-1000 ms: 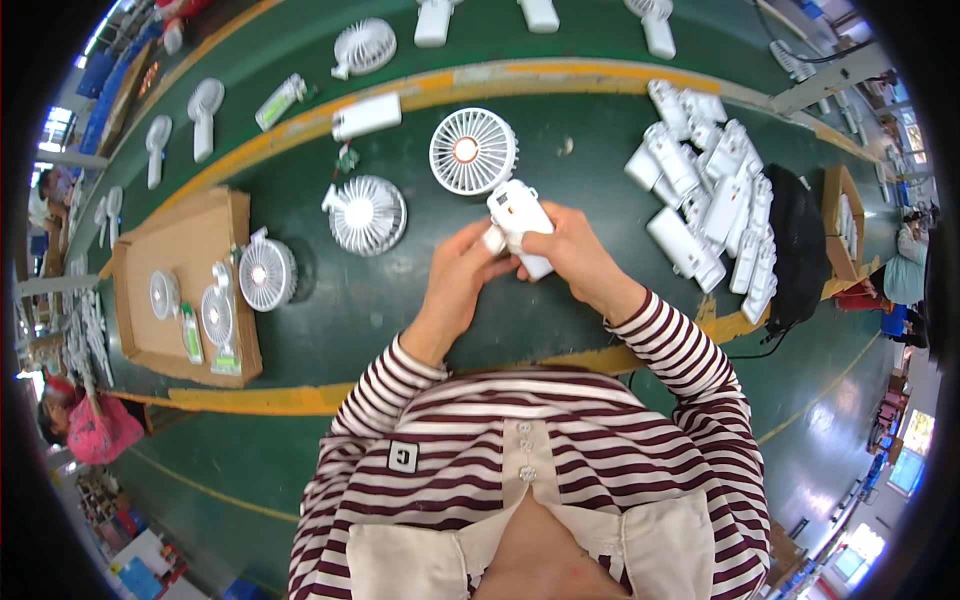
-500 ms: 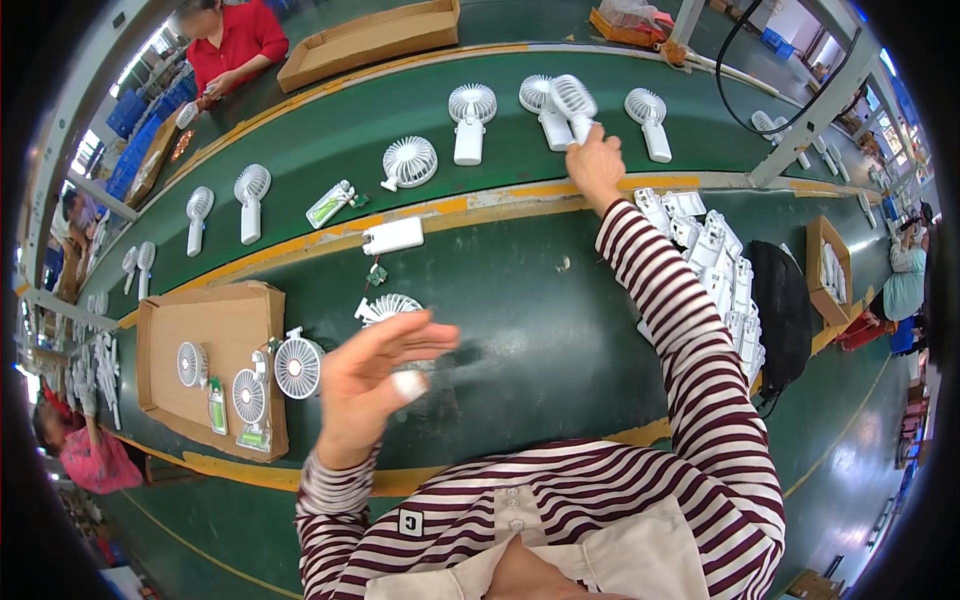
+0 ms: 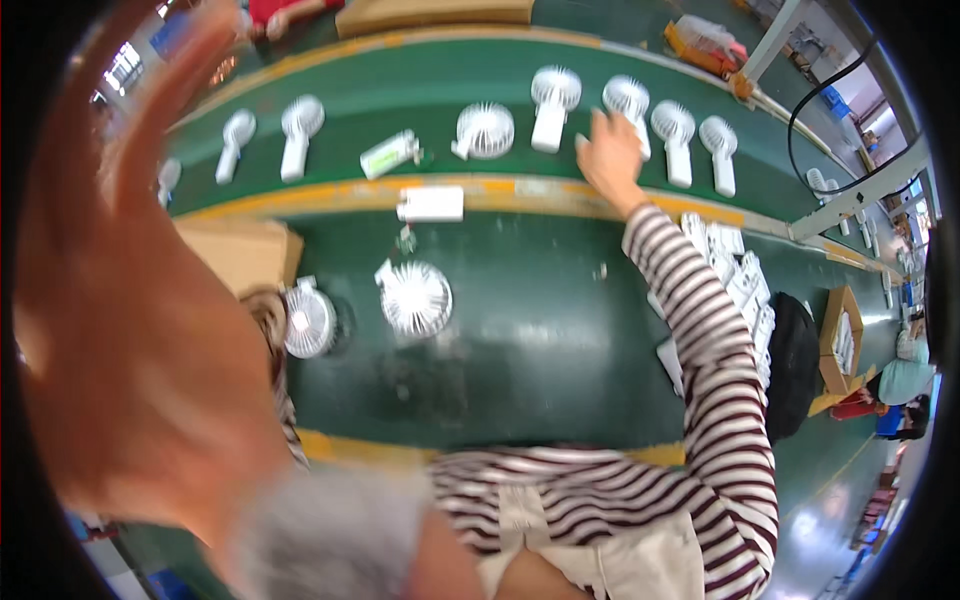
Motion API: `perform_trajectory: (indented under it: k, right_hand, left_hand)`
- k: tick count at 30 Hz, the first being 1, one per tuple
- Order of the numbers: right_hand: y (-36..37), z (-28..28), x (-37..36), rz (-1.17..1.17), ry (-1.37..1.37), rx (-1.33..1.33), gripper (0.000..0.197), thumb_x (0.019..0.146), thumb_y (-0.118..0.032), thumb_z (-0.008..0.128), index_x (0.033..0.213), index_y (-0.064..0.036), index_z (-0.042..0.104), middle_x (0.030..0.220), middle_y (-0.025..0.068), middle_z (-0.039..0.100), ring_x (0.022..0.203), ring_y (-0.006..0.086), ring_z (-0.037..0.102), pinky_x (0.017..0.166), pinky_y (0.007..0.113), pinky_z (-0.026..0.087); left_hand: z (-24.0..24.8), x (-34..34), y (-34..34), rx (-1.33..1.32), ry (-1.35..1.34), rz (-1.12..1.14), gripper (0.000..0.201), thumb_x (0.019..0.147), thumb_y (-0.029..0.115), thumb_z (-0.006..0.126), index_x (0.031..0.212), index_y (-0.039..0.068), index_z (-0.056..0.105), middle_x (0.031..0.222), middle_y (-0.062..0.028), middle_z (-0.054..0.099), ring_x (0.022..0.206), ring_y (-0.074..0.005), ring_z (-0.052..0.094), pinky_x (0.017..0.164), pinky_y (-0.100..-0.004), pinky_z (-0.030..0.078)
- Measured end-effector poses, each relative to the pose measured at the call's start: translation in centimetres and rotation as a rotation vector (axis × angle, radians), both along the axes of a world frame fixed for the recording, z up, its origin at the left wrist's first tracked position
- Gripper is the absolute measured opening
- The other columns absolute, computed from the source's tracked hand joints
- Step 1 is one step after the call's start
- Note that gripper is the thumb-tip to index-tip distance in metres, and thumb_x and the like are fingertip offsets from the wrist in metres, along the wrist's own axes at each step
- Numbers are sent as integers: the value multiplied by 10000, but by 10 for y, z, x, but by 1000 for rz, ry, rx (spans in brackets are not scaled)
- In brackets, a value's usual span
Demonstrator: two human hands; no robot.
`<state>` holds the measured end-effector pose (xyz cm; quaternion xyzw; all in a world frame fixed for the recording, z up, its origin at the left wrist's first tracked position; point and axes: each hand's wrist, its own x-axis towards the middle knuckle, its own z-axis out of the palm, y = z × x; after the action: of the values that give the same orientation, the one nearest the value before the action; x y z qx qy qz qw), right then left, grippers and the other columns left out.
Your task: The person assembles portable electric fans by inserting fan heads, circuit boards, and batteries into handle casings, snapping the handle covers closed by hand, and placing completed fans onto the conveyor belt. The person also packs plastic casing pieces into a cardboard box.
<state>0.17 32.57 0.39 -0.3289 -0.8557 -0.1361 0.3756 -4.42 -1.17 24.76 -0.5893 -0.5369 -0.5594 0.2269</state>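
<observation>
Close to the camera my left hand [image 3: 150,330] is raised, large and blurred, fingers stretched up and thumb apart with a pale wrap on it; it holds nothing. At the conveyor my right hand [image 3: 611,160] has its fingers at the handle of a white handheld fan [image 3: 627,96], which partly hides behind them. Right of it lie a second handheld fan [image 3: 674,122] and a third [image 3: 718,137]; to its left is another handheld fan [image 3: 555,92]. A round fan head [image 3: 485,130] and an opened handle with a green part [image 3: 390,155] lie farther left.
On the bench are a white fan head [image 3: 417,300], another fan [image 3: 308,320], a white casing [image 3: 432,204] and a small circuit board [image 3: 405,238]. White casings [image 3: 740,275] are heaped beside a black bag [image 3: 795,370]. My left hand hides much of the cardboard tray [image 3: 240,250].
My left hand has risen from above the bench to near the camera. The fan my right hand held up now appears to lie on the conveyor; that hand is at the neighbouring fan. The view has shifted.
</observation>
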Motion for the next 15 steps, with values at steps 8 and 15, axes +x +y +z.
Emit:
perform_trajectory:
  k: [8, 15]
  right_hand:
    - [-49, 21, -115, 34, -138, -316, 525, 687, -334, 617, 1091, -16, 510, 1100, 211, 446, 1028, 367, 427, 818, 488, 387]
    - [-57, 9, -113, -122, -235, -717, 916, 582, -446, 715, 1316, -56, 330, 1173, 246, 441, 1111, 388, 432, 925, 427, 386]
  left_hand:
    - [-3, -112, -105, -29, -55, 44, 813, 670, 514, 638, 1283, 34, 402, 1248, -274, 420, 1148, -449, 404, 938, -530, 344]
    - [4, -90, -34, 182, 98, 77, 734, 701, 446, 620, 1268, 26, 421, 1246, -250, 432, 1152, -419, 412, 950, -527, 333]
